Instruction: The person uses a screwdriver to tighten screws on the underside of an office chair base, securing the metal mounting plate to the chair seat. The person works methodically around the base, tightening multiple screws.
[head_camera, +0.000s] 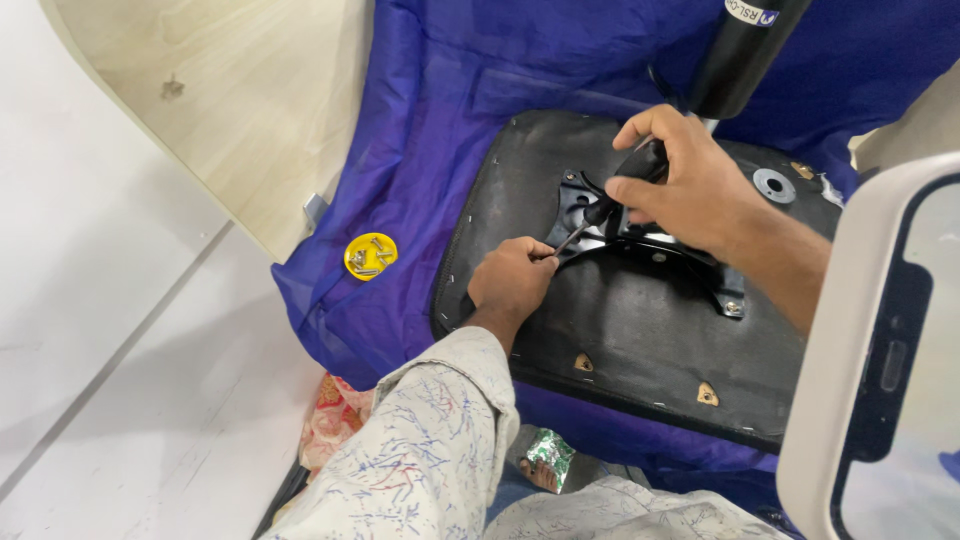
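Two hands on a screwdriver (600, 210), right hand (690, 180) wrapped round its handle, left hand (512, 280) pinching its tip against the black chair seat underside (620, 330), yellow lid of screws (371, 256) well left.

A black-handled screwdriver (608, 203) slants down-left across the black metal mounting plate (655, 245), which is bolted at the centre of the upturned black seat base (640, 340).

The single view comes from a camera on the person's head, looking steeply down and slightly forward at close range onto the black seat underside (640, 340) lying on a blue cloth (420, 150). The left hand (512, 280) and right hand (690, 180) sit near the middle of the frame, and the person's own patterned sleeve (420, 440) fills the lower edge. The seat's near edge runs across the bottom right, its far edge toward the top, with white floor (120, 330) along the left side.
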